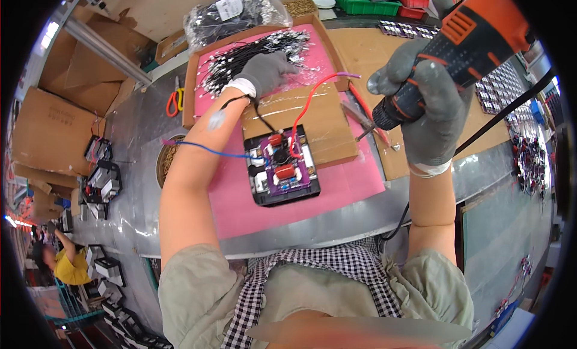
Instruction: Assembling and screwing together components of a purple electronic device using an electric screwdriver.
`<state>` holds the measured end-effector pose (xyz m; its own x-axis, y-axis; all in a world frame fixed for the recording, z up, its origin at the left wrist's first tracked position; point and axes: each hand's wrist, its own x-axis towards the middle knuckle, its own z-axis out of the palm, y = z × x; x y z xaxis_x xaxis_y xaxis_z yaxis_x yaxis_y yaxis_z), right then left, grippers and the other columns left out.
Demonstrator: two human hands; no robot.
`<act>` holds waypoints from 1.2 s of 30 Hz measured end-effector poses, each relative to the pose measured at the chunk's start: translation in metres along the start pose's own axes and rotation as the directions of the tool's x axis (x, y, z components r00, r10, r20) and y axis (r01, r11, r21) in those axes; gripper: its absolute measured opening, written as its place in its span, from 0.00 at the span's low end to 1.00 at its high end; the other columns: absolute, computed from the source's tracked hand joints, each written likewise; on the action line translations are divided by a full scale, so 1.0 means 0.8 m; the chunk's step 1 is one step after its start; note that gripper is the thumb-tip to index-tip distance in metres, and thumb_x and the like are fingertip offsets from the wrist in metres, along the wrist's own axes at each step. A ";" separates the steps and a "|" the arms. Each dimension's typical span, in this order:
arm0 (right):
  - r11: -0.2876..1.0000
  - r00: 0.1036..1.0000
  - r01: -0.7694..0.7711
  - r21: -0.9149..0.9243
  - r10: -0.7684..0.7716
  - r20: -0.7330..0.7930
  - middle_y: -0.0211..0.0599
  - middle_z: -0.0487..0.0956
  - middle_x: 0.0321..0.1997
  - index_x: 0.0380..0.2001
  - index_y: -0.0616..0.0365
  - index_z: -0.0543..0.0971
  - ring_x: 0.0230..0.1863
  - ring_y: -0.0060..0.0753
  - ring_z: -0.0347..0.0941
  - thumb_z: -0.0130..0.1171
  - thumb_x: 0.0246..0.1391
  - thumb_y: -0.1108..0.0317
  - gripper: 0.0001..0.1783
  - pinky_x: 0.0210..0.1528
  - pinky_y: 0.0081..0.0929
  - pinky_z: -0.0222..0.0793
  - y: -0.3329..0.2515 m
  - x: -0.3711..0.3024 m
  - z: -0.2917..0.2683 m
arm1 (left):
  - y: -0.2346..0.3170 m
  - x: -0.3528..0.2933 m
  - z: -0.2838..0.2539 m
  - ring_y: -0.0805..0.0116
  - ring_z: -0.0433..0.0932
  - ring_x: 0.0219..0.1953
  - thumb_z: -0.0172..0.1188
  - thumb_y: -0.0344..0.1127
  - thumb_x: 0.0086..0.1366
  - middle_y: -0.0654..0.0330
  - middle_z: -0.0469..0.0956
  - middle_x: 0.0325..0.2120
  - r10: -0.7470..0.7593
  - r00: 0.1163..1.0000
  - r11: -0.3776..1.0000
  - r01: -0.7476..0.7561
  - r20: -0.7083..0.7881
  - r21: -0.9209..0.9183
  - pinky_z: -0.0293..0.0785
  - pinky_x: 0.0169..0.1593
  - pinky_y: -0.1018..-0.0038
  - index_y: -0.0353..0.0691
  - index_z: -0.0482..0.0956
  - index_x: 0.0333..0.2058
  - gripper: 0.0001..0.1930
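Note:
In my right hand (436, 108), gloved in grey, is an orange and black power drill (463, 48), its bit angled down to the left. My left hand (264, 72), also gloved, reaches over a pile of black cables with pale ends (219, 63) in a pink-lined cardboard box (191, 87). Its visible fingers point right and look stretched; their tips are partly hidden. Nearer me, a black housing with a purple circuit board (285, 168) leans against a cardboard piece (327, 123). Red, black and blue wires rise from it. The drill bit is apart from the board.
Scissors (174, 102) and a round container (163, 162) lie left of the box. A red-handled tool (366, 108) rests under the drill. A plastic bag of parts (234, 18) and green crate (366, 3) stand behind. Several housings (105, 183) line the left; a person (69, 262) works there.

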<state>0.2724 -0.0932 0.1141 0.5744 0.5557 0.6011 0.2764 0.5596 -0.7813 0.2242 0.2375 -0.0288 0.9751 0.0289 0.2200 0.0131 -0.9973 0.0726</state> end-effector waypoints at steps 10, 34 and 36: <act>0.999 0.998 -0.033 -0.007 0.033 -0.051 0.35 0.76 0.28 0.46 0.66 0.75 0.27 0.30 0.77 0.58 0.61 0.62 0.18 0.37 0.32 0.79 -0.001 -0.005 -0.004 | -0.001 0.009 0.020 0.48 0.81 0.44 0.62 0.38 0.65 0.49 0.81 0.38 0.047 0.999 0.990 -0.049 -0.022 -0.132 0.75 0.49 0.58 0.40 0.80 0.44 0.12; 0.935 0.986 -0.152 0.319 0.120 0.116 0.36 0.79 0.28 0.45 0.65 0.76 0.25 0.27 0.77 0.67 0.58 0.64 0.18 0.30 0.26 0.76 -0.018 -0.040 0.106 | 0.147 -0.247 -0.130 0.56 0.74 0.42 0.66 0.25 0.53 0.63 0.74 0.35 -0.006 0.909 0.975 -0.088 -0.418 -0.206 0.71 0.49 0.63 0.50 0.87 0.37 0.14; 0.899 0.920 -0.387 0.204 0.391 0.020 0.35 0.82 0.28 0.37 0.62 0.78 0.26 0.27 0.80 0.70 0.54 0.67 0.13 0.31 0.24 0.76 -0.037 -0.038 0.133 | 0.153 -0.247 -0.132 0.58 0.74 0.44 0.67 0.28 0.51 0.64 0.74 0.36 0.035 0.930 0.989 -0.086 -0.365 -0.124 0.71 0.50 0.62 0.52 0.87 0.37 0.14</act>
<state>0.1647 -0.0613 0.1364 0.6212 0.7424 0.2507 -0.1309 0.4138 -0.9009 0.0094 0.1171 0.0397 0.8267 0.0169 0.5624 -0.0978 -0.9800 0.1732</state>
